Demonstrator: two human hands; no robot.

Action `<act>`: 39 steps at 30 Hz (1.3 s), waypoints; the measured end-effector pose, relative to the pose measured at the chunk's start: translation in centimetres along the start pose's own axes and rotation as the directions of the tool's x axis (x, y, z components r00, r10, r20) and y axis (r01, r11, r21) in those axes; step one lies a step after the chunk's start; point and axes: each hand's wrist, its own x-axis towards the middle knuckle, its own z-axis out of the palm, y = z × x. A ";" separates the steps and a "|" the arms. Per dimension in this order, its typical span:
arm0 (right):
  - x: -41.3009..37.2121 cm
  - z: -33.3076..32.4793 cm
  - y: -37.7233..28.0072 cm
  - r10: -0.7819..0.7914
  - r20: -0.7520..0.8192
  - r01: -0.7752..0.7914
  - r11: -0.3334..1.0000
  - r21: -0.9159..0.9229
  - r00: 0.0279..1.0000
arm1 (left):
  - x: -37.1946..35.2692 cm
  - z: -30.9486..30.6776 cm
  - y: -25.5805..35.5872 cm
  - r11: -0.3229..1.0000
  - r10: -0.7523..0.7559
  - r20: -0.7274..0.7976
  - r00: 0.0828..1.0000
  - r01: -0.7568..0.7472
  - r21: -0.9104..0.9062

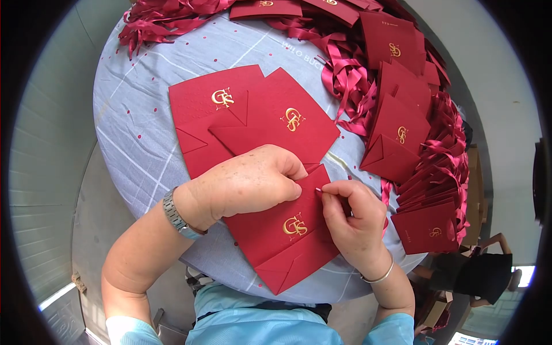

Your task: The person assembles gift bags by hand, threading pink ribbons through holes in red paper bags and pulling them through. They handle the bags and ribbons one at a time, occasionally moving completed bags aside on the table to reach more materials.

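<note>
A flat red paper gift bag (270, 241) with a gold monogram lies before me, its folded bottom towards my body. My left hand (247, 178) is closed over the bag's upper edge, with thumb and forefinger at the rim and the other fingers hidden beneath the hand. Close by on the right, my right hand (353, 215) pinches a pink ribbon (319, 190) by its end, against the bag's upper right corner. Just past my left hand, two more red bags (213, 115) overlap on the cloth, with gold monograms facing up.
The round table wears a pale blue-grey cloth (132, 138) strewn with small red dots. Stacked red bags (397, 132) and tangled ribbons (345, 80) line its right side. More ribbons (161, 23) are heaped at the far left. A person (474, 273) is at the far right.
</note>
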 end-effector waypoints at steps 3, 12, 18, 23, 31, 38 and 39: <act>0.3 -0.3 -0.1 -0.066 0.015 0.067 0.997 -0.044 0.998 | 0.1 -0.1 -0.1 0.999 -0.022 0.014 1.000 0.022 -0.034; -0.1 0.1 0.5 -0.089 -0.017 0.089 0.996 0.006 0.996 | -0.1 -0.4 -0.5 0.996 -0.004 0.066 0.998 0.010 -0.087; -0.1 -0.1 0.7 -0.183 -0.001 0.183 0.983 0.022 0.983 | -0.2 -0.2 -0.6 0.985 0.054 0.089 0.995 -0.039 -0.170; 0.1 -0.2 0.6 -0.245 0.001 0.245 0.969 0.018 0.970 | -0.2 -0.4 -0.5 0.999 0.040 0.074 0.996 -0.038 -0.035; 0.1 -0.1 0.7 -0.222 -0.001 0.222 0.975 0.022 0.975 | -0.2 -0.3 -0.6 0.990 0.088 0.076 0.993 -0.079 -0.116; 0.2 -0.2 0.6 -0.324 -0.004 0.324 0.946 -0.017 0.946 | -0.1 -0.3 -1.2 0.967 0.126 0.100 0.987 -0.100 -0.233; 0.2 -0.1 0.7 -0.352 -0.011 0.352 0.936 -0.031 0.936 | -0.2 -0.3 -1.1 0.967 0.126 0.101 0.987 -0.100 -0.232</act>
